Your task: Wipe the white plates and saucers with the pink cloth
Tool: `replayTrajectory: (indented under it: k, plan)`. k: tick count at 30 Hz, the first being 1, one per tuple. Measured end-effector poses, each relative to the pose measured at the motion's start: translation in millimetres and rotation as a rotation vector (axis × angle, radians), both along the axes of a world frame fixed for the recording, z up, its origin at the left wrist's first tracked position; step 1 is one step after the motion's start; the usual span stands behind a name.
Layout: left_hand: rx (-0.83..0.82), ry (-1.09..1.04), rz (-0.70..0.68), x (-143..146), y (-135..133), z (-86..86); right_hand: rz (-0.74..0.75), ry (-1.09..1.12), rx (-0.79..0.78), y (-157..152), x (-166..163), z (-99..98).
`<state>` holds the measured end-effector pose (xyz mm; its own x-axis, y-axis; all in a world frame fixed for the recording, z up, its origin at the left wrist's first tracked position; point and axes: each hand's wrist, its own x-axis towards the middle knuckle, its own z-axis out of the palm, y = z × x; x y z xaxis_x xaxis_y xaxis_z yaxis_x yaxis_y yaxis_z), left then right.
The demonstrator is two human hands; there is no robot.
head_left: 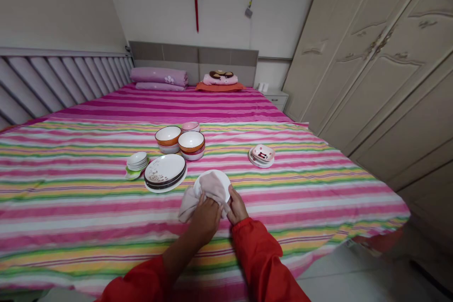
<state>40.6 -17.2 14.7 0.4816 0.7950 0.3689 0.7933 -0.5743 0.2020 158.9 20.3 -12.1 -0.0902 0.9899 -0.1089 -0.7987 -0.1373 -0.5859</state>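
Observation:
A small white plate (220, 178) rests low over the striped bed, draped with a beige cloth (212, 188). My left hand (204, 219) is closed on the cloth, pressing it onto the plate. My right hand (236, 206) pinches the plate's near right edge, with a corner of the cloth beside its fingers. Both sleeves are red.
A stack of speckled white plates (165, 172) lies left of the hands, with small white saucers (137, 161) beyond. Orange-rimmed bowls (181, 142) stand behind. Patterned dishes (262, 155) sit to the right. The striped bedspread (318, 184) ends near me; a wardrobe (382, 66) is on the right.

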Motion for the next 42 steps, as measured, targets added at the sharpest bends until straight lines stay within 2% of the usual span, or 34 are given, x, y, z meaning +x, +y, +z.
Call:
replayTrajectory:
  k: [6, 12, 16, 19, 22, 25, 30, 34, 38, 42]
  plan:
    - [-0.025, 0.036, 0.025, 11.6, 33.4, 8.8, 0.000, 0.045, 0.008, 4.0, 0.2, -1.1]
    - [-0.028, 0.029, 0.162, -8.9, 45.0, 8.2, -0.004, 0.044, 0.004, 2.0, 0.4, -0.9]
    - [-0.044, 0.059, 0.223, -28.3, 32.1, 0.7, -0.021, 0.030, 0.006, -0.1, 0.0, 0.4]
    - [0.017, 0.059, 0.212, -35.7, 12.5, -10.5, -0.029, 0.028, -0.003, 0.0, 0.1, -1.1]
    - [0.071, 0.057, 0.143, -32.9, -6.1, -22.6, -0.025, 0.029, -0.008, 0.2, 0.2, -2.7]
    - [0.072, 0.059, 0.036, -20.5, -12.1, -27.1, -0.017, 0.023, 0.012, -0.5, 0.0, -1.9]
    - [0.008, 0.019, -0.034, 10.4, 10.9, -8.2, 0.021, 0.011, 0.029, 0.7, -0.6, 2.4]
    - [-0.078, 0.040, 0.029, 27.9, 41.3, 12.5, 0.011, 0.016, 0.034, 4.2, -0.2, 1.3]
    - [-0.129, 0.009, 0.105, 26.3, 65.1, 19.5, -0.026, 0.031, 0.013, 5.0, 0.0, -2.6]
    - [-0.105, -0.012, 0.182, 7.2, 72.3, 14.3, 0.007, 0.034, 0.027, 2.5, 0.2, -2.1]
